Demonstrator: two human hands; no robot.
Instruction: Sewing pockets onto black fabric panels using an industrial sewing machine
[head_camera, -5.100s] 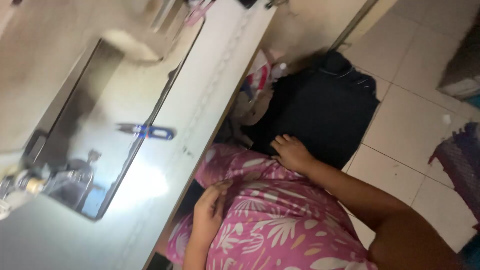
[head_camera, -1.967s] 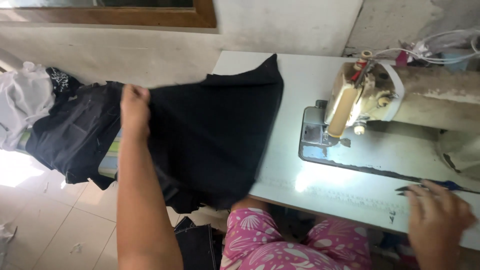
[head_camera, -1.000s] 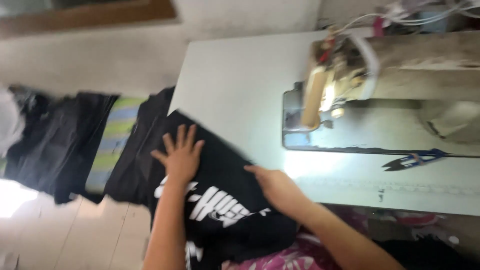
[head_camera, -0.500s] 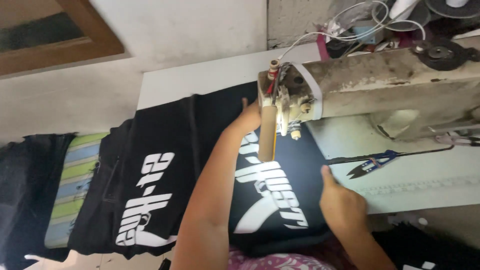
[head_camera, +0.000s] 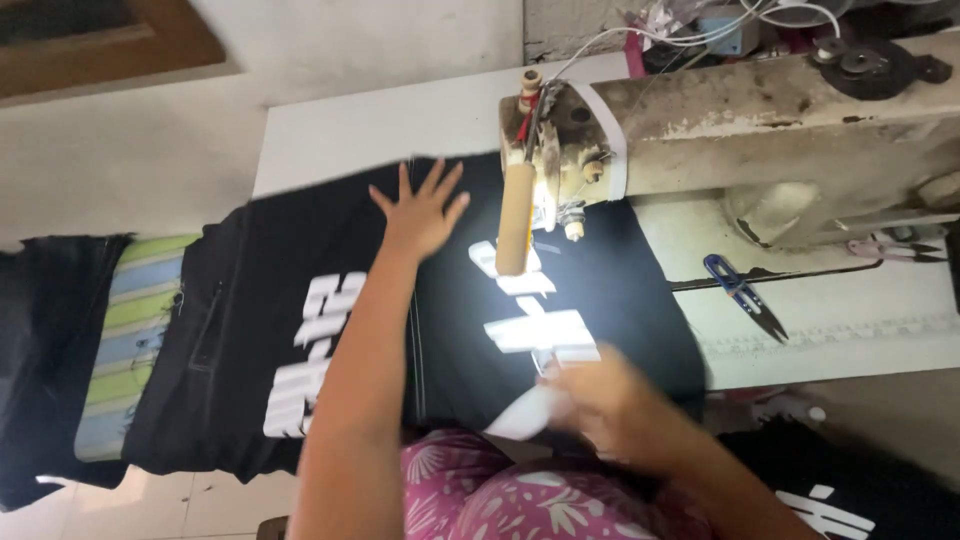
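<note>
Lying across the white surface (head_camera: 400, 120) under the sewing machine (head_camera: 760, 120) is a black garment (head_camera: 250, 300) with white printed lettering, its left part hanging off the edge; the left hand (head_camera: 420, 212) presses flat on it, fingers spread wide; the right hand (head_camera: 610, 400), blurred, grips the near edge of the garment, fingers curled on the cloth; blue thread snips (head_camera: 742, 296) rest to the right, near the machine base.

Left hand (head_camera: 420, 212) flat on black garment (head_camera: 300, 300); right hand (head_camera: 610, 405) pinches its hem.
</note>
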